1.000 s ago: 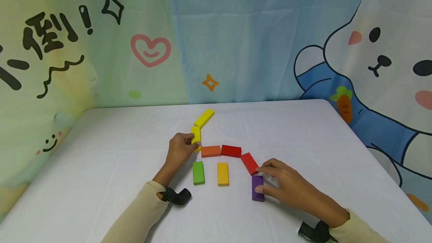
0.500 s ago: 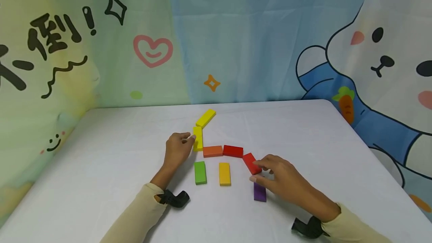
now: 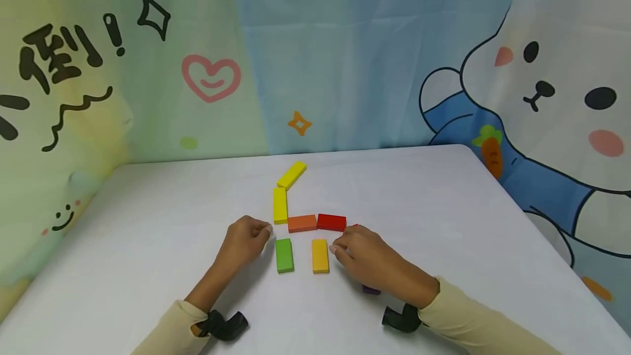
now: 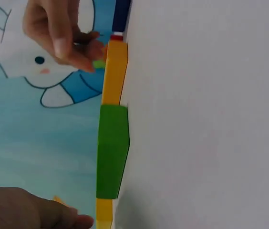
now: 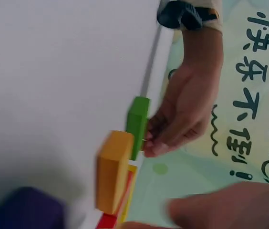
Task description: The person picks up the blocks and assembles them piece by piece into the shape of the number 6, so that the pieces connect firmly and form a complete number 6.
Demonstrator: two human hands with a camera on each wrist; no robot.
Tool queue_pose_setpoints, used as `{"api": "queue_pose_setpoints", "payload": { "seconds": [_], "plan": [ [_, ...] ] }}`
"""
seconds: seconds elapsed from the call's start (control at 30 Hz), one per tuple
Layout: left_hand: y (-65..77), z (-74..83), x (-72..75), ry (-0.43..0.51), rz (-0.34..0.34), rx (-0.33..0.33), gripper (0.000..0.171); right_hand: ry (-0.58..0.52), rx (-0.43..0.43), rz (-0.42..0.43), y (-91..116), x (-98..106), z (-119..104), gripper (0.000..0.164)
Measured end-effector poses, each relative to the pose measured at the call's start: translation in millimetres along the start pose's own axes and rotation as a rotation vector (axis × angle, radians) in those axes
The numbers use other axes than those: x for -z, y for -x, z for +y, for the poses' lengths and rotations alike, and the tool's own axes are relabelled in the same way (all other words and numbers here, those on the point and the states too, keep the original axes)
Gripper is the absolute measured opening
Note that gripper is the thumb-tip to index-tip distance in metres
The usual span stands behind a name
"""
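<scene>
My left hand (image 3: 246,240) hovers left of the green block (image 3: 284,256), fingers loosely bent with nothing in them. Fingertips of my right hand (image 3: 370,253) are right at the right edge of the amber block (image 3: 320,256); that hand holds nothing. Beneath it, a second red block shows only a corner, and the purple block (image 3: 371,290) is mostly hidden. Behind these lie an orange block (image 3: 302,223), a red block (image 3: 332,222) and two yellow blocks in a bent row. In the right wrist view, the amber block (image 5: 113,171) stands before the green one (image 5: 138,124).
A white cloth covers the table (image 3: 187,207). Along its back hangs a printed curtain (image 3: 315,59) with a cartoon bear. Each wrist wears a small black camera, the left one (image 3: 227,326) close over the cloth.
My left hand has left the yellow block, moving down and left. My right hand has moved left from the red and purple blocks to beside the amber one. The head view shifts slightly.
</scene>
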State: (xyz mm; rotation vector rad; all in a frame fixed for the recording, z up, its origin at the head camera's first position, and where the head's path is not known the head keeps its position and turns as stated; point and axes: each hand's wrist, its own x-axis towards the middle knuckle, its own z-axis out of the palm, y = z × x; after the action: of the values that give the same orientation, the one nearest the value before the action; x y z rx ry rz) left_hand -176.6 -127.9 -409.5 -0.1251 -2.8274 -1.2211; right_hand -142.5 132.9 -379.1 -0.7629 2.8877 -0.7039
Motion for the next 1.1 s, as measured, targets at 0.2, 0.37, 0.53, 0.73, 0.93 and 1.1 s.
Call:
{"api": "queue_pose_setpoints", "payload": {
  "seconds": [0.2, 0.37, 0.53, 0.73, 0.93, 1.1],
  "plan": [
    [9.8, 8.5, -7.4, -0.003, -0.065, -0.029, 0.023, 0.013, -0.058, -0.086, -8, -7, -6, 0.021],
    [11.8, 13.8, -13.2, -0.089, -0.1, -0.011, 0.049, 0.049, -0.097, -0.109, -15, -12, -11, 0.035],
    [12.5, 12.5, -16.5, -0.158, -0.127, -0.023, 0.051, 0.103, -0.111, -0.095, -23, -18, -14, 0.049],
    [14.2, 13.3, -17.0, -0.167, -0.123, -0.071, 0.041, 0.201, -0.095, -0.093, -29, -24, -18, 0.056],
    [16.0, 18.8, -15.2, -0.169, -0.118, -0.092, 0.038, 0.201, -0.126, -0.098, -29, -24, -21, 0.039],
    [18.9, 21.8, -18.1, -0.17, -0.091, -0.087, 0.035, 0.213, -0.127, -0.101, -29, -25, -22, 0.035]
  ]
}}
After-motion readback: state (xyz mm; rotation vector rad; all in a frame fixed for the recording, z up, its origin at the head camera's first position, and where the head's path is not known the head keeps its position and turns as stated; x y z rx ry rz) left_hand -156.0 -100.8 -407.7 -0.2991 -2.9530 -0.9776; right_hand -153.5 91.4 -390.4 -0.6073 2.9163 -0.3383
